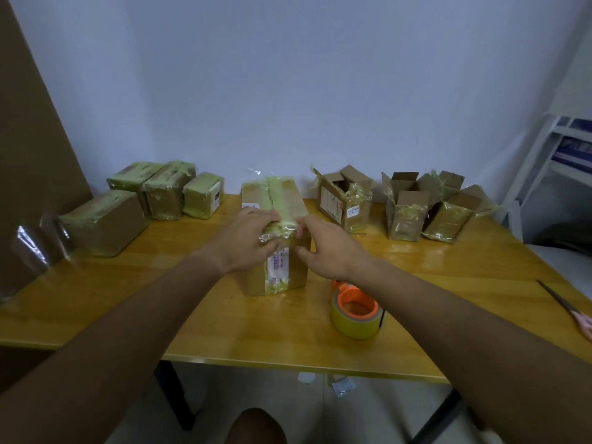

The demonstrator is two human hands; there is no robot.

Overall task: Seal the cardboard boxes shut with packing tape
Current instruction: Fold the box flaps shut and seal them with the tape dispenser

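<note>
A closed cardboard box (282,200) stands in the middle of the yellow table (198,315), with a strip of yellowish tape running along its top and down its near face. My left hand (246,240) presses on the tape at the box's near top edge. My right hand (330,248) touches the same edge from the right, fingers on the tape and thumb against the box's front. A roll of yellow packing tape on an orange dispenser (355,310) lies on the table under my right forearm.
Several taped boxes (166,193) sit at the back left. Three boxes with open flaps (407,206) stand at the back right. Scissors (567,307) lie at the right table edge. A large cardboard sheet (32,149) leans at the left; a white shelf (563,149) stands at the right.
</note>
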